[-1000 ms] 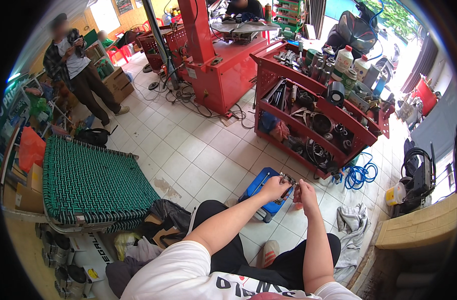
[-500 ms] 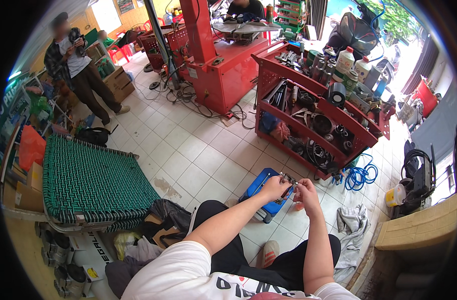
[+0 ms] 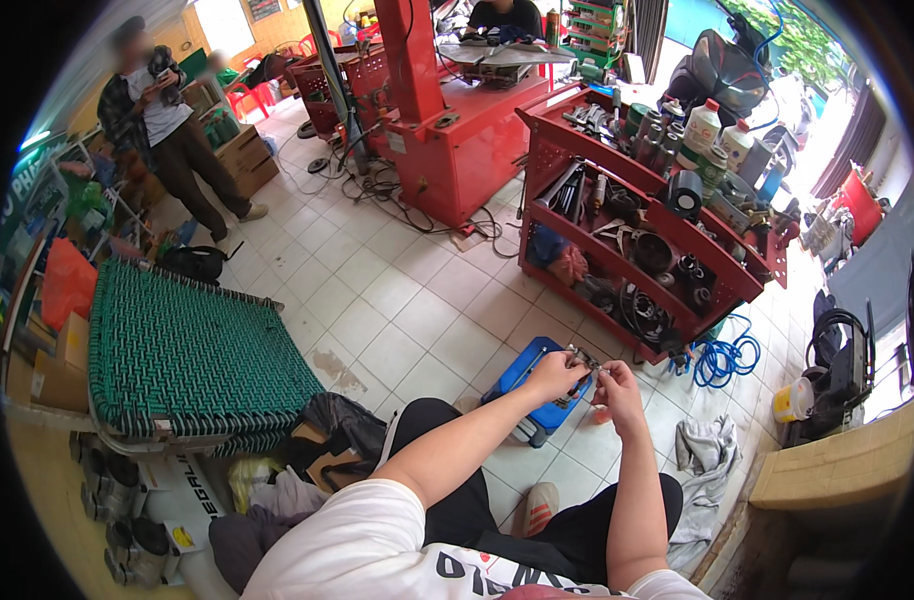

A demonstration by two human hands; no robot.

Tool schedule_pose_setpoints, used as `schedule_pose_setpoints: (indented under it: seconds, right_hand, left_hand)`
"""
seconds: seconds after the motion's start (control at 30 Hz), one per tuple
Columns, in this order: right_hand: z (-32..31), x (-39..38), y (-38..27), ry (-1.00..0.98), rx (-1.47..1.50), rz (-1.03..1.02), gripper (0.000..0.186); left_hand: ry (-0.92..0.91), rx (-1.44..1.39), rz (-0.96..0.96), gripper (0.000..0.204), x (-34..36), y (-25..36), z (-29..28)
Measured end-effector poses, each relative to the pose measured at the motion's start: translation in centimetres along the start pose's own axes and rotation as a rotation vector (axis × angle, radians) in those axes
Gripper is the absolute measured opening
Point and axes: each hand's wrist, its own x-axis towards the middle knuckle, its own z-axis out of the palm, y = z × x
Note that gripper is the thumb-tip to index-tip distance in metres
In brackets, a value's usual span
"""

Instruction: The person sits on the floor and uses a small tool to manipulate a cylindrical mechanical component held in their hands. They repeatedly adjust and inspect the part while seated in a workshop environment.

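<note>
My left hand (image 3: pixel 554 375) is closed around a small dark-and-silver metal part (image 3: pixel 584 357), held above a blue plastic case (image 3: pixel 525 360) on the floor. My right hand (image 3: pixel 617 395) is just right of it, fingers pinched at the part’s right end; whether they grip a separate small piece is too small to tell. A small orange-red item (image 3: pixel 601 415) shows beyond my right hand, partly hidden. My shoe (image 3: pixel 540 510) is on the tiles below.
A red tool cart (image 3: pixel 637 260) and blue hose (image 3: pixel 722 355) lie ahead-right. A woven green lounger (image 3: pixel 192 350) is left, a grey cloth (image 3: pixel 702 470) right. A person (image 3: pixel 177 140) stands back-left; another (image 3: pixel 502 20) is behind the red machine (image 3: pixel 437 160).
The view has shifted slightly. My right hand has moved a little lower at the metal part, while my left keeps its hold. The standing person’s hands have moved slightly.
</note>
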Motion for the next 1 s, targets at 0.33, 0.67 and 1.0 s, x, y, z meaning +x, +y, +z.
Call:
schedule_pose_setpoints:
  seconds: [0.33,0.67,1.0]
  right_hand:
    - [0.1,0.1,0.3,0.044,0.021,0.014,0.019]
    - [0.9,0.0,0.4,-0.014,0.001,-0.116,0.015]
    - [0.4,0.3,0.5,-0.019,-0.05,-0.14,0.009]
  left_hand:
    - [-0.014,-0.026,-0.011,0.025,-0.1,0.0,0.2]
    - [0.0,-0.154,-0.019,0.021,0.4,-1.4,0.1]
    - [0.04,-0.104,0.008,0.019,0.3,-1.3,0.5]
